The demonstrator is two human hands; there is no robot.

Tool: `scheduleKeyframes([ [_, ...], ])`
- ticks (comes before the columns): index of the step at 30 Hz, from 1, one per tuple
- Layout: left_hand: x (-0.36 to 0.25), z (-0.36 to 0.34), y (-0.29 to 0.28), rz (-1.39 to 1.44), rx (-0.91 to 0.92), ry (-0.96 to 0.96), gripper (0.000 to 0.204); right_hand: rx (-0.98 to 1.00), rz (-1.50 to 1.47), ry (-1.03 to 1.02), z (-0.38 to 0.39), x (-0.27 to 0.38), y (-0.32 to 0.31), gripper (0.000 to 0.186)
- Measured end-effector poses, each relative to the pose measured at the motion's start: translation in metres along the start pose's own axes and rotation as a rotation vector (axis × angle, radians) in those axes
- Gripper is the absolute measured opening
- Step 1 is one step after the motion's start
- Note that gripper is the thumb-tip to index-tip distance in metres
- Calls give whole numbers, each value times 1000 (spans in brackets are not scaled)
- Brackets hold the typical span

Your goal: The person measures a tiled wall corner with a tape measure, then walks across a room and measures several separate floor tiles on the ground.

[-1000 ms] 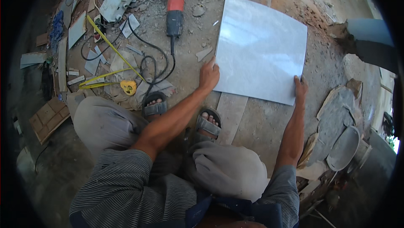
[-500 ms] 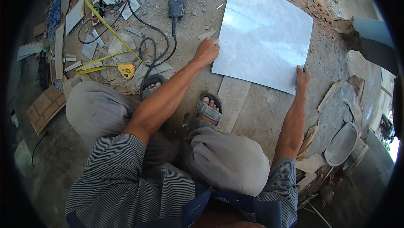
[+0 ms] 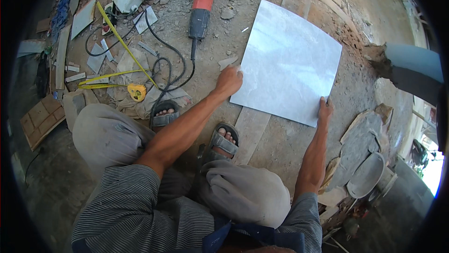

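A large square pale grey glossy tile [image 3: 289, 61] lies on the dusty concrete floor ahead of me, partly over a wooden plank [image 3: 253, 127]. My left hand [image 3: 229, 80] grips the tile's near left corner. My right hand [image 3: 324, 109] holds its near right corner. I am squatting, with grey trousers and sandalled feet [image 3: 223, 141] just behind the tile.
An angle grinder [image 3: 200, 7] with a red-and-black body lies to the tile's left, its black cable [image 3: 163, 66] looping toward my foot. A yellow tape measure [image 3: 136, 92] lies extended among tile offcuts [image 3: 84, 17] at the left. A grey bucket and rubble [image 3: 367, 173] sit at the right.
The view has shifted and the tile now sits slightly lower and nearer to me. Both hands stay at its near corners.
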State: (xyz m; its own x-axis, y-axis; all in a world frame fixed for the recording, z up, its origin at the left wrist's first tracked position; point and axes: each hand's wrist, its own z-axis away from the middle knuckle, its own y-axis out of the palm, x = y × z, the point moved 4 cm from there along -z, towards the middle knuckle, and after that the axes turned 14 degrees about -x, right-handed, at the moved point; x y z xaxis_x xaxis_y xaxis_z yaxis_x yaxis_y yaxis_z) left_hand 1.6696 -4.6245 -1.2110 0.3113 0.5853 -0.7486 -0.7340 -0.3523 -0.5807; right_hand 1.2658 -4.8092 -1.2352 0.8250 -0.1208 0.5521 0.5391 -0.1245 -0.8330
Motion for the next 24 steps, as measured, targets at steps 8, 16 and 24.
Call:
scheduleKeyframes([
  [8, 5, 10, 9, -41, 63, -91, 50, 9, 75, 11, -1, -1, 10, 55],
  [16, 34, 19, 0, 40, -262, 125, 39, -13, 269, -137, 4, 43, 20, 54],
  [24, 91, -69, -185, 69, -414, -123, 18, 199, -308, -325, 142, 195, 38, 29],
])
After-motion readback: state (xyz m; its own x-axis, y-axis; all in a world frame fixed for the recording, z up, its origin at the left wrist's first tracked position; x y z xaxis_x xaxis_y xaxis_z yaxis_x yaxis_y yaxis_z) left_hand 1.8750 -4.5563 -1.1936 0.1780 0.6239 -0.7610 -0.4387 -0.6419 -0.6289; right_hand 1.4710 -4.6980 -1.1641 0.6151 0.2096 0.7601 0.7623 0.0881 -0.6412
